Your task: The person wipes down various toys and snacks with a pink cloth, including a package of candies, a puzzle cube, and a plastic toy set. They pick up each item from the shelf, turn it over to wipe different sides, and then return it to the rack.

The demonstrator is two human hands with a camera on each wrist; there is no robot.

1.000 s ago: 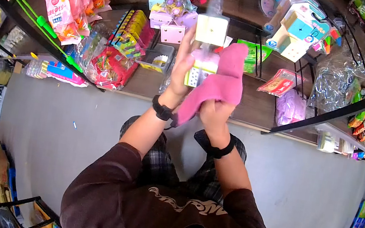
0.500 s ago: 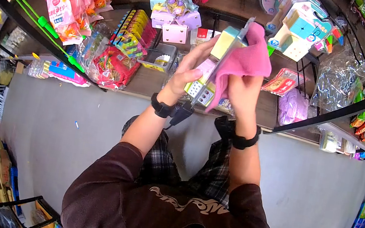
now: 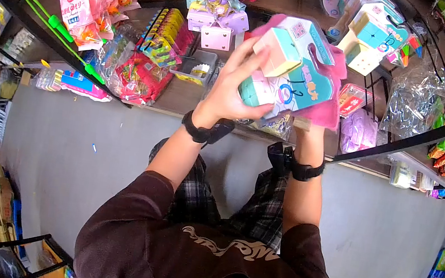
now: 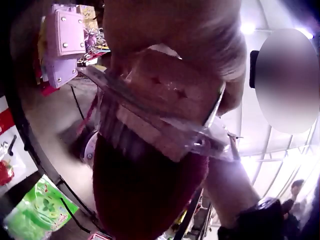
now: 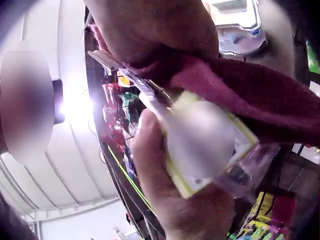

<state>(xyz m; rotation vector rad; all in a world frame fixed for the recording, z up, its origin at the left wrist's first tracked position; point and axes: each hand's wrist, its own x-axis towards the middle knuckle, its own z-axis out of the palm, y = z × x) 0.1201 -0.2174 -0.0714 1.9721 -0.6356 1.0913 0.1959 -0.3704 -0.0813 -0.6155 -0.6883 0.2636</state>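
A blister-packed toy on a teal card (image 3: 311,83), with cube-shaped blocks, is held up tilted over the shelf. My left hand (image 3: 231,86) grips its left side, fingers over the upper block and thumb across the lower edge. Behind the pack my right hand is mostly hidden in the head view; a pink cloth (image 3: 328,113) spreads out around the card there. The right wrist view shows my right hand (image 5: 160,30) against the dark pink cloth (image 5: 240,85), beside the pack, its fingers largely hidden. In the left wrist view the cloth (image 4: 145,190) lies against the pack.
Similar boxed toys (image 3: 370,37) hang at the right of the shelf (image 3: 172,95). Small pastel bags (image 3: 216,37) hang behind the hands. Pink snack packs (image 3: 81,8) and a grey bin (image 3: 202,59) are on the left. A black rail (image 3: 403,144) crosses the right side.
The pack has turned from edge-on so that its printed front faces up, and has shifted right. My right hand and the cloth have moved right and behind it.
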